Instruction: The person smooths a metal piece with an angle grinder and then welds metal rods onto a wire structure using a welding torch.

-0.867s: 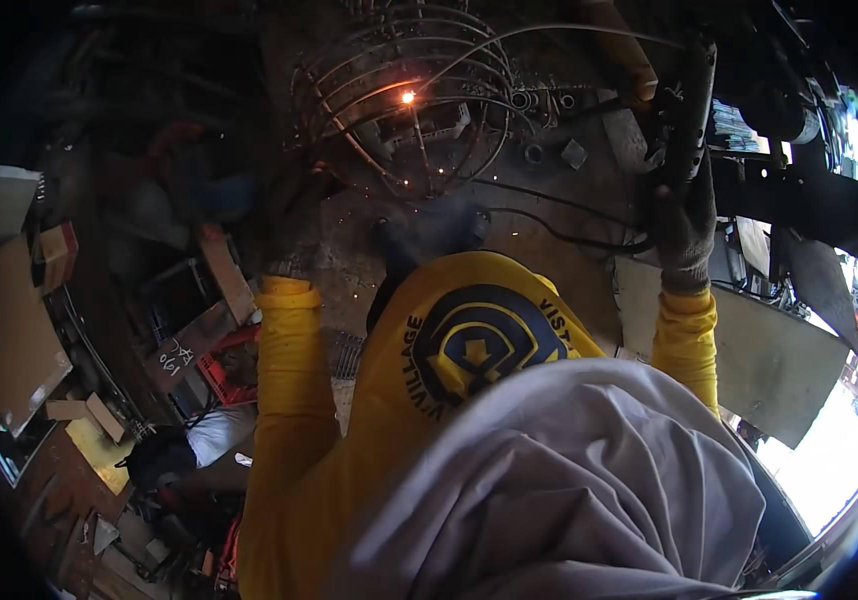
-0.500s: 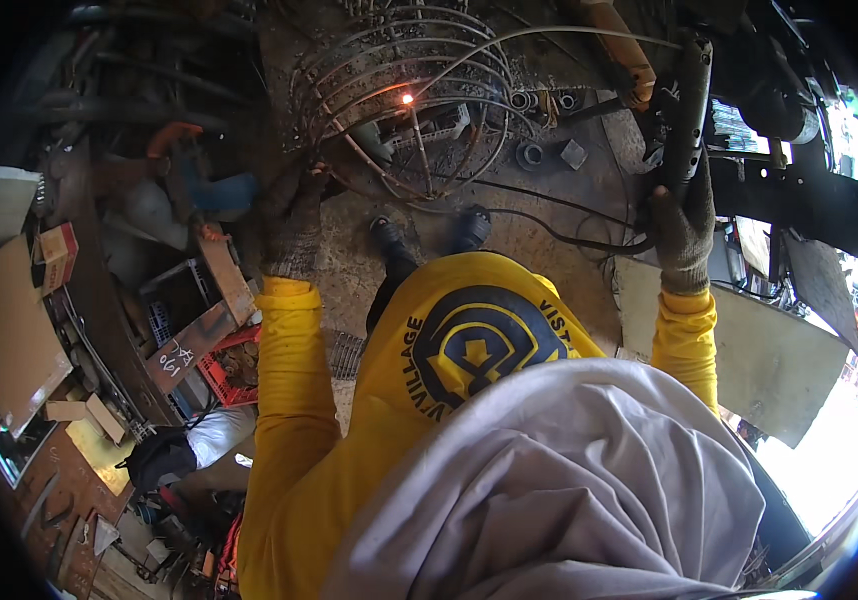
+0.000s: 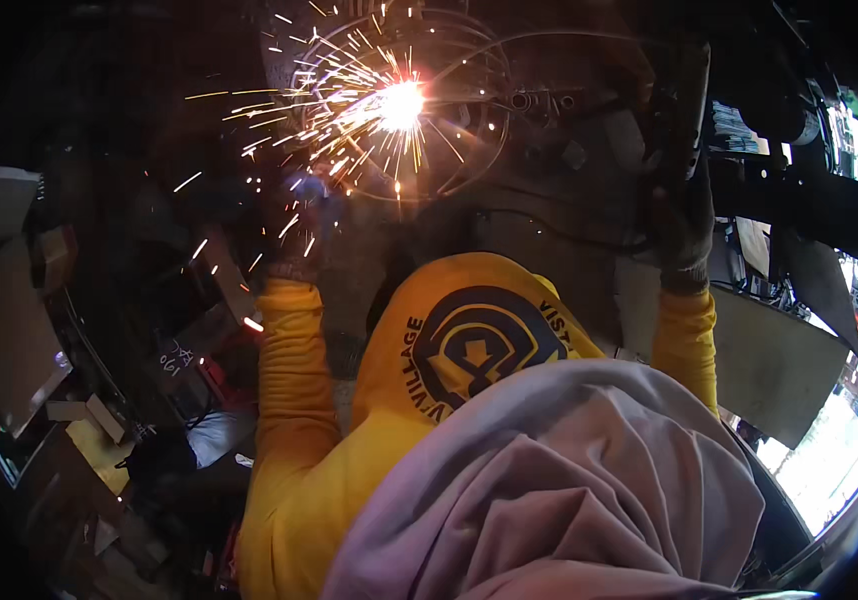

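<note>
A round frame of bent metal rods (image 3: 494, 165) is at the top middle, half lost in glare. On it burns a blinding welding arc (image 3: 401, 104), throwing sparks mostly to the left. My gloved right hand (image 3: 684, 225) is closed around a tubular welding electrode holder (image 3: 691, 110). From the holder's upper end a long thin rod (image 3: 569, 34) curves left toward the frame. My gloved left hand (image 3: 294, 230) is closed at the frame's left edge, its fingers dim among the sparks.
Metal rings (image 3: 524, 101) lie right of the frame. A pale board (image 3: 774, 350) stands at my right. At the left are a red crate (image 3: 221, 385), a cardboard piece (image 3: 14, 340) and scrap. A dark cable (image 3: 549, 225) crosses the floor.
The small orange glow on the frame has become a bright arc with flying sparks. Surroundings look darker. Both hands stay in nearly the same places.
</note>
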`<state>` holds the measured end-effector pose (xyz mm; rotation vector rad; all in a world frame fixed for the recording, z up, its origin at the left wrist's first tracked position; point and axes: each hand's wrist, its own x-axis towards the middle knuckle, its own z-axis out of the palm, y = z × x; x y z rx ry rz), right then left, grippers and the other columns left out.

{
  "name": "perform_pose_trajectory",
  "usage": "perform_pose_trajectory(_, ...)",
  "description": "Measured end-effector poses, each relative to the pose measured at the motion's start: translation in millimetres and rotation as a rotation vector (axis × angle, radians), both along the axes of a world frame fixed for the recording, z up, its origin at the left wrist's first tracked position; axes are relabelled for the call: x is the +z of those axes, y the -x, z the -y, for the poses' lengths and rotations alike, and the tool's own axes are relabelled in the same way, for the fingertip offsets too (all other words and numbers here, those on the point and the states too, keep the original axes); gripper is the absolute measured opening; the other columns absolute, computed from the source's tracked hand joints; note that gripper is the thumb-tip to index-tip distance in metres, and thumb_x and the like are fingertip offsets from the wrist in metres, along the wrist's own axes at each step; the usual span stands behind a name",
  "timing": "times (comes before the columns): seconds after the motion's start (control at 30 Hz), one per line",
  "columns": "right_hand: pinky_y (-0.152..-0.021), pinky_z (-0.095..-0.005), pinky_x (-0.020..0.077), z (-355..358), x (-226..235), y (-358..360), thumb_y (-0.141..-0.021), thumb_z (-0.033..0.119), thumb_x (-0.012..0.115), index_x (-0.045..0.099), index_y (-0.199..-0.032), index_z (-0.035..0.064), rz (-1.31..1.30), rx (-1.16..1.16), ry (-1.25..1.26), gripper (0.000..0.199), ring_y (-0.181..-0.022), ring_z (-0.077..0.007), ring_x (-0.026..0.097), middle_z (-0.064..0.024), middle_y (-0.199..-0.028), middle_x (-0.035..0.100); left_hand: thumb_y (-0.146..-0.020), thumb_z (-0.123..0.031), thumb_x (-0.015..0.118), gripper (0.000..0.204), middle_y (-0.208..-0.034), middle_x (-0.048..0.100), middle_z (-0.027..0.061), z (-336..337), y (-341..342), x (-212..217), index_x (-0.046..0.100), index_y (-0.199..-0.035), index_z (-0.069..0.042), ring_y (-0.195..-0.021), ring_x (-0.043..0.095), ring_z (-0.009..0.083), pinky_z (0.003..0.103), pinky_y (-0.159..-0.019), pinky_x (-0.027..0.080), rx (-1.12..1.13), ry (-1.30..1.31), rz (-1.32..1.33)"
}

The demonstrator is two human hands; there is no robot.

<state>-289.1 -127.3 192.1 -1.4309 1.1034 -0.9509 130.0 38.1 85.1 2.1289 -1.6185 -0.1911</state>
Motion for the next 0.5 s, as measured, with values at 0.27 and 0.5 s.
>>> perform_pose_trajectory(0.27,-0.081,-0.0264,0.0497,11.8,-22.8,24.4,-0.093,0.005,0.058,0.031,-0.149,-0.0018,-0.265,0.079,0.46,0.062,-0.102,-0.0133,0.057,-0.0123,-0.132,0.054,-0.1,-0.018,0.049,0.031,-0.121,0.061,0.0099,-1.7,-6.4,-17.5,0.057,-0.126,-0.003,-0.111,0.059,0.0223,0.033,-0.098,0.048,0.026,0.102,-0.275)
perform_pose_trajectory(0.5,-0.066,-0.0209,0.0488,3.2,-3.0,7.0,-0.092,0.003,0.055,0.031,-0.149,0.0004,0.044,0.014,0.077,0.062,-0.083,-0.0084,0.059,-0.0072,-0.11,0.061,-0.102,-0.013,0.045,0.029,-0.123,0.058,0.0102,0.5,-19.2,-69.5,0.056,-0.126,0.001,-0.111,0.058,0.0199,0.032,-0.099,0.047,0.038,0.183,-0.733)
